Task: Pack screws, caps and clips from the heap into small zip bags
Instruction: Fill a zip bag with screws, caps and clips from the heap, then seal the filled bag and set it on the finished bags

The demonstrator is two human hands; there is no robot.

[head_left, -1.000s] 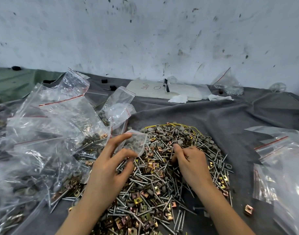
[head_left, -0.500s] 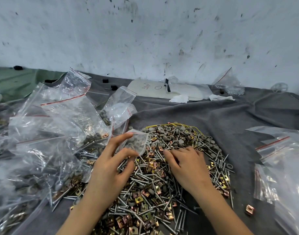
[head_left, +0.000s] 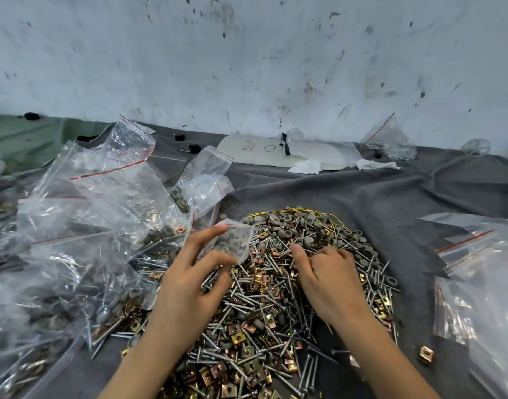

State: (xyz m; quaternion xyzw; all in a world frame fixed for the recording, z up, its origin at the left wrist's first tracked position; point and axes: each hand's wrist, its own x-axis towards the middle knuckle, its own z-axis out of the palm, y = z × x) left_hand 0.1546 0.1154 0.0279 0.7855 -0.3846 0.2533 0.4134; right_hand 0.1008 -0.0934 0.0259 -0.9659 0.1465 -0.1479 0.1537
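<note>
A scuffed white wall (head_left: 247, 67) fills the upper half of my view, and below it a grey cloth (head_left: 391, 203) covers the work surface. In the lower centre of the frame sits the heap (head_left: 276, 306) of silver screws, brassy square clips and grey round caps, the caps gathered mostly along its far edge with a thin yellow wire (head_left: 313, 211) looped over them. My left hand (head_left: 189, 286) is at the heap's left edge with its fingers spread, thumb and forefinger pinching a small zip bag (head_left: 232, 240) that already has a handful of grey caps inside. My right hand (head_left: 327, 280) rests knuckles-up on the middle of the heap with the fingers curled under; I cannot tell whether it has anything in it. On the left of the frame a pile of filled bags (head_left: 88, 226) spreads out, clear plastic with red zip strips, and through them I can see screws, caps and clips mixed. At the right edge lies a stack of flat bags (head_left: 483, 269); some low in the stack show a few clips. One stray clip (head_left: 427, 354) lies on the cloth at lower right. Far back against the wall are a white sheet (head_left: 284, 151) with handwriting and another bag (head_left: 391, 142) holding a little small metal hardware.
</note>
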